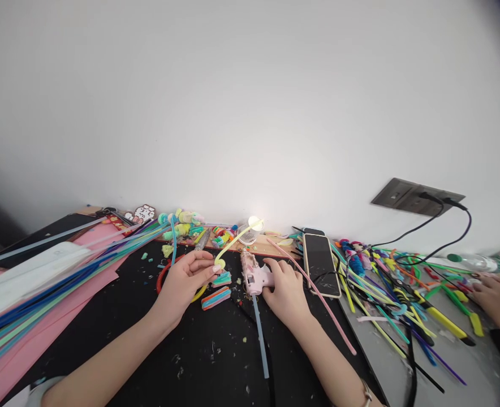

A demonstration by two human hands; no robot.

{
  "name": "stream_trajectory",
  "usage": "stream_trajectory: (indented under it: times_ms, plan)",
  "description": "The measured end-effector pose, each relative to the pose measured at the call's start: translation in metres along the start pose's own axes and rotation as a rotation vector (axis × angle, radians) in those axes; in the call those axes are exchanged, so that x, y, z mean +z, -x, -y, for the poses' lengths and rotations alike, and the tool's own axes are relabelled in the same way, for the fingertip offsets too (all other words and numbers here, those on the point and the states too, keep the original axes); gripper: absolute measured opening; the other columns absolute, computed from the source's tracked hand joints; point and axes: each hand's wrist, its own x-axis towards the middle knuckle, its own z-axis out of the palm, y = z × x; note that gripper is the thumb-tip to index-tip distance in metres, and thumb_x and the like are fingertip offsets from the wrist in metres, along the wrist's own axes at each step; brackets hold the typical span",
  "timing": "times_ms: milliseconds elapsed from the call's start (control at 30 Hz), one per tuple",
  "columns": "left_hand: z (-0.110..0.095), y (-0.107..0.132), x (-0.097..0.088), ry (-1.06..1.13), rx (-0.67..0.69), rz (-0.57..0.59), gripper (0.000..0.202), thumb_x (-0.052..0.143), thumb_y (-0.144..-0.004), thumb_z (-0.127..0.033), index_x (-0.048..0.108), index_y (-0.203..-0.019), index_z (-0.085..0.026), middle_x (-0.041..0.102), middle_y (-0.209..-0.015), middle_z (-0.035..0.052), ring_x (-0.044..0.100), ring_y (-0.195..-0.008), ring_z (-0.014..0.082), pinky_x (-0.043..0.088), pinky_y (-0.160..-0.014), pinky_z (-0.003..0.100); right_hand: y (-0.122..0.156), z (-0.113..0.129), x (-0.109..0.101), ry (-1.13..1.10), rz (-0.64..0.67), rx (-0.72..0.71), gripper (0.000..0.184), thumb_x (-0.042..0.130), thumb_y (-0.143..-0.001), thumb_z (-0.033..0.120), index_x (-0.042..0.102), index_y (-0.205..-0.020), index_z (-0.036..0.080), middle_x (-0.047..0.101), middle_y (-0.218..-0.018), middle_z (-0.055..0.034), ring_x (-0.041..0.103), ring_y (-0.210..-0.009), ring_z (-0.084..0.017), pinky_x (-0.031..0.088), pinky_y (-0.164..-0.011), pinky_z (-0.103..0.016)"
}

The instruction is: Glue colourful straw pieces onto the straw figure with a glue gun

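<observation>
Between thumb and fingertips my left hand pinches a yellow pipe cleaner, coiled at its lower end, with its straight part slanting up to the right. My right hand is wrapped round the handle of a pink hot glue gun, which lies close to the black mat. A long bluish glue stick sticks out of the gun's back end. Near my left fingers lie a striped bundle of short pipe cleaners and a red ring, partly hidden by the hand.
Long pipe cleaners lie on pink sheets at left. A lit lamp stands by the wall. A phone and a pink pipe cleaner lie right of my hand. Another person's hand rests at far right, near a yellow cutter.
</observation>
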Motion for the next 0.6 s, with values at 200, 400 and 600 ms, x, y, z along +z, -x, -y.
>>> stream_trajectory:
  times_ms: [200,400,600]
  plan:
    - [0.001,-0.004,-0.006,-0.085,0.099,-0.089,0.044,0.089,-0.06,-0.044,0.066,-0.09,-0.021,0.075,-0.089,0.0054,0.073,-0.094,0.0279,0.06,-0.082,0.039,-0.003,-0.0024,-0.0074,-0.364,-0.131,-0.079,0.023,0.057,-0.084,0.019,0.073,-0.1,0.019,0.073,-0.096,-0.0085,0.068,-0.089,-0.024,0.048,-0.08,-0.032]
    - [-0.0002,-0.0053,-0.0065,-0.096,0.134,-0.101,0.037,0.09,-0.06,-0.039,0.068,-0.085,-0.023,0.076,-0.086,0.0055,0.074,-0.093,0.0298,0.061,-0.082,0.04,-0.0008,-0.0005,-0.0081,-0.773,-0.051,-0.061,0.019,0.06,-0.08,0.027,0.073,-0.091,0.019,0.076,-0.087,-0.0068,0.069,-0.078,-0.024,0.055,-0.071,-0.034]
    - [-0.0004,-0.002,-0.0032,-0.137,0.145,-0.06,0.031,0.087,-0.062,-0.036,0.067,-0.081,-0.023,0.076,-0.082,0.0048,0.075,-0.089,0.0274,0.06,-0.083,0.04,0.0033,0.0001,-0.0029,-0.912,0.025,-0.02,0.018,0.065,-0.079,0.03,0.074,-0.092,0.021,0.078,-0.089,-0.005,0.071,-0.083,-0.025,0.059,-0.072,-0.034]
